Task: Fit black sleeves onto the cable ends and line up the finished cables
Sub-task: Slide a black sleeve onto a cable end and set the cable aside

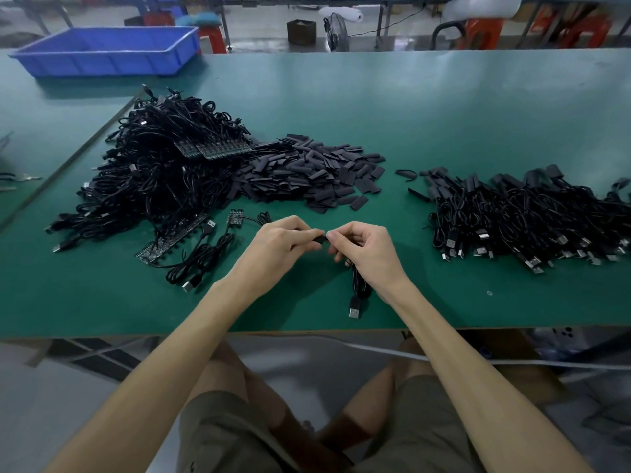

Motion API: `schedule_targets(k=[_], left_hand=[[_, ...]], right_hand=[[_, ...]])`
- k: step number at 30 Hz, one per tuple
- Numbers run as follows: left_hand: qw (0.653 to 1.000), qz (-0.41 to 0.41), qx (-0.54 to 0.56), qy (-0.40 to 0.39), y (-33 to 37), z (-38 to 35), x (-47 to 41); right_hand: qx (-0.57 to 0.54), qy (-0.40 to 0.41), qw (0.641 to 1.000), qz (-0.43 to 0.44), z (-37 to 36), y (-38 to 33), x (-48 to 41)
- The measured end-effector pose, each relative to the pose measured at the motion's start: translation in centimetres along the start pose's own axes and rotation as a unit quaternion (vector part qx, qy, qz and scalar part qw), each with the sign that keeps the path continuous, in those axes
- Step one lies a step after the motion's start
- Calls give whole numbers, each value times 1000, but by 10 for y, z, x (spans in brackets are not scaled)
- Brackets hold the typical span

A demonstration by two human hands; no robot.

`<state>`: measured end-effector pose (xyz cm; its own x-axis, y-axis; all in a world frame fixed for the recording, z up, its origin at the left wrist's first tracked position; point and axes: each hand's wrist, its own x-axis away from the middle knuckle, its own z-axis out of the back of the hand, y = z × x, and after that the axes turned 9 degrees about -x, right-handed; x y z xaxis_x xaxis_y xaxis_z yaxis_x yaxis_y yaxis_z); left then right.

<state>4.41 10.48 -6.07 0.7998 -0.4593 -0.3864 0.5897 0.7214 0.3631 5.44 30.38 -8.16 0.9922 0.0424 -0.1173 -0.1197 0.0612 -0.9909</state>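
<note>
We are pinching a black sleeve (320, 239) in our left hand (285, 241), while our right hand (363, 249) is gripping the limp, light cable (356, 285) near its end (above the table (444, 107)), the best hold.

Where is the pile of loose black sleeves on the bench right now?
In the head view, the pile of loose black sleeves lies mid-table, beyond the hands, against the right edge of the big heap of unfinished cables and left of the row of finished cables.

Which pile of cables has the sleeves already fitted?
The row of cables on the right of the table: black sleeves cover their far ends. The tangled heap at left shows bare circuit boards.
</note>
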Motion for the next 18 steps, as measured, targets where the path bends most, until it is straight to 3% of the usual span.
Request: schedule_targets(k=[18], left_hand=[[999,1,-19,-33,2,-7,-2]], right_hand=[[15,8,1000,-1,0,4,-1]])
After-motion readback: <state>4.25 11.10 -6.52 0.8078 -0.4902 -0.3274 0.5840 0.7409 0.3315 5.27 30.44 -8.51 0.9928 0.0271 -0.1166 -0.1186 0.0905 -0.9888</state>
